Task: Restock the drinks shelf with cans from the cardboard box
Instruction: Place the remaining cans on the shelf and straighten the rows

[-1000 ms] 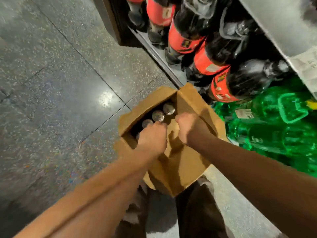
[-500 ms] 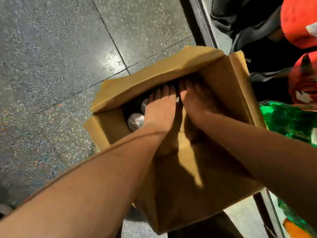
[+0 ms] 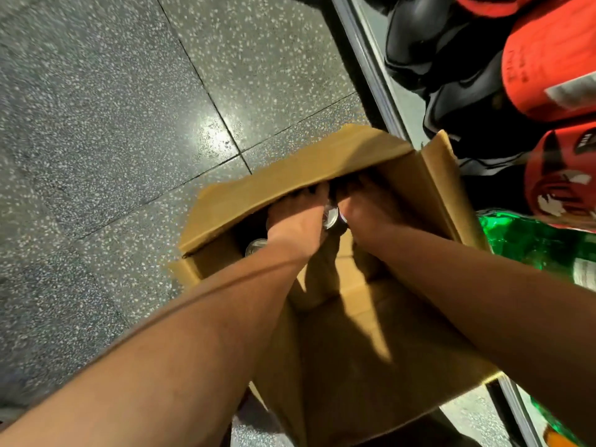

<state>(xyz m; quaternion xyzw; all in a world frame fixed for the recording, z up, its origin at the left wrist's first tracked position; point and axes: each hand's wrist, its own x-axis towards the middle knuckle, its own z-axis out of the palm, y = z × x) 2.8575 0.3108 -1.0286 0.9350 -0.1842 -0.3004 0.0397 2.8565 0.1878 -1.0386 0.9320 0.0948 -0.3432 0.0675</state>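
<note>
Cardboard box [image 3: 371, 343]: stood open on the speckled grey floor [image 3: 113, 124], close against the shelf edge [image 3: 371, 69], its far flap [image 3: 290, 179] tilted over the opening
Left hand [image 3: 298, 225]: reached down into the box, fingers curled out of sight under the far flap; it lay against the silver can top, but whether it gripped anything could not be told
Right hand [image 3: 366, 214]: also inside the box, just beside the left, fingers hidden in shadow beneath the flap; its grip could not be told either
Can between the hands [image 3: 330, 216]: silver top showed in the gap between both hands, upright, deep in the box
Second can [image 3: 256, 247]: silver rim showed at the left of the left wrist, partly covered by it, inside the box
Dark bottles with red labels [image 3: 548, 69]: lay packed on the shelf to the right of the box
Green bottles [image 3: 532, 246]: sat on the shelf nearer the person, behind the right forearm
</note>
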